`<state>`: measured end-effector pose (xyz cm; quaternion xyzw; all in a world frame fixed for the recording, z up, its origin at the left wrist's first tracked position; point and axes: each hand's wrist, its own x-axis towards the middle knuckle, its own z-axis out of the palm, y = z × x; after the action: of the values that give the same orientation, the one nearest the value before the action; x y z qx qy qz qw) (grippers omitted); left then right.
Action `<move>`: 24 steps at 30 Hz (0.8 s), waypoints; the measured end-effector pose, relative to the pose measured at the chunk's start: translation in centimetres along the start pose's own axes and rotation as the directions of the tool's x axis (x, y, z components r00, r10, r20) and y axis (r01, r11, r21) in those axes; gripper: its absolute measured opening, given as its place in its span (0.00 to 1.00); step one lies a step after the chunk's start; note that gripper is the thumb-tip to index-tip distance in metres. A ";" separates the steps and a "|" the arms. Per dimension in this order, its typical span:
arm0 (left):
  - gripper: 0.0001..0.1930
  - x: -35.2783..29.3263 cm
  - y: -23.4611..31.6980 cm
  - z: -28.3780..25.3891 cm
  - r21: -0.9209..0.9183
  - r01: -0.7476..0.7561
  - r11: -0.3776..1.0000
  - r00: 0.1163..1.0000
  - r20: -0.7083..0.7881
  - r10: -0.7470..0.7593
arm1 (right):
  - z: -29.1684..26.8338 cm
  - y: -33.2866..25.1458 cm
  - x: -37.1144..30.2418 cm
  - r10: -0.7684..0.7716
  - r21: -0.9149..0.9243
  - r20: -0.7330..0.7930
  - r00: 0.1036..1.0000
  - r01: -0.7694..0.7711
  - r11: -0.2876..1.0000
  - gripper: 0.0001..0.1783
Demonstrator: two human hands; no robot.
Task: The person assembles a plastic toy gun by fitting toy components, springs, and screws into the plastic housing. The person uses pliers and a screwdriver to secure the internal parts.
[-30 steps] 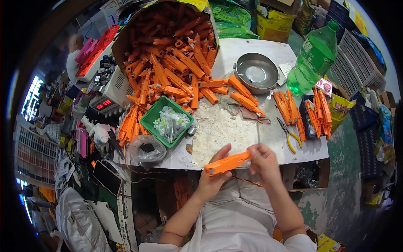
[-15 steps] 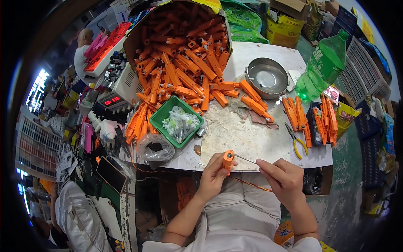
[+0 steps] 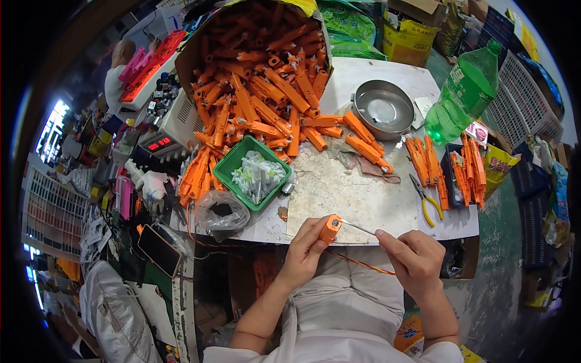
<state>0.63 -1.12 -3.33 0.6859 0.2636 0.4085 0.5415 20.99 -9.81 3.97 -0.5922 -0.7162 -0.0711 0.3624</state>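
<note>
Near the front edge of the table, my left hand (image 3: 302,251) is closed round an orange plastic housing (image 3: 331,228), its dark-holed end facing up. My right hand (image 3: 416,259) pinches a slim metal rod-like tool (image 3: 361,228). The tool's tip reaches the side of the housing's upper end; whether it touches or enters is too small to tell. Its rear part is hidden in my fingers. A twisted red and yellow wire (image 3: 363,265) runs below, between my hands and over my lap.
Orange housings (image 3: 266,91) spill from a large box at the back. A green bin (image 3: 225,171) of small clear and white parts stands left, a metal bowl (image 3: 387,109) farther back. Yellow-handled pliers (image 3: 431,209), more housings (image 3: 426,163) and a green bottle (image 3: 463,91) are on the right.
The orange housing has tipped slightly in my left hand. My right hand has shifted a little to the right with the metal tool, whose tip stays by the housing.
</note>
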 end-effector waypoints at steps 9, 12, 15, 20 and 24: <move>0.23 -0.1 -0.2 -0.4 0.071 -0.017 0.997 1.000 0.005 0.017 | 0.1 0.0 -0.2 0.018 0.032 0.014 1.000 -0.018 0.999 0.22; 0.21 0.4 0.3 -1.2 0.182 -0.084 0.980 0.996 0.049 0.076 | 0.4 0.4 -0.9 0.037 0.068 0.045 0.998 -0.040 0.997 0.21; 0.20 0.4 1.2 -1.6 0.309 -0.178 0.934 0.982 0.117 0.149 | 1.2 0.8 -2.1 -0.074 0.063 -0.028 0.997 0.075 0.995 0.21; 0.20 0.0 2.1 -1.8 0.287 -0.066 0.956 0.985 0.171 0.016 | 2.0 0.2 -3.2 0.272 0.414 0.109 0.956 -0.293 0.862 0.14; 0.32 -0.1 2.8 -1.8 0.367 -0.144 0.919 0.975 0.212 0.068 | 2.3 0.0 -3.5 0.506 0.649 0.297 0.810 -0.560 0.515 0.10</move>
<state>-1.14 -1.00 -0.49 0.8277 0.2455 0.3094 0.3986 20.10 -11.39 0.14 -0.5973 -0.4812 0.3459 0.5403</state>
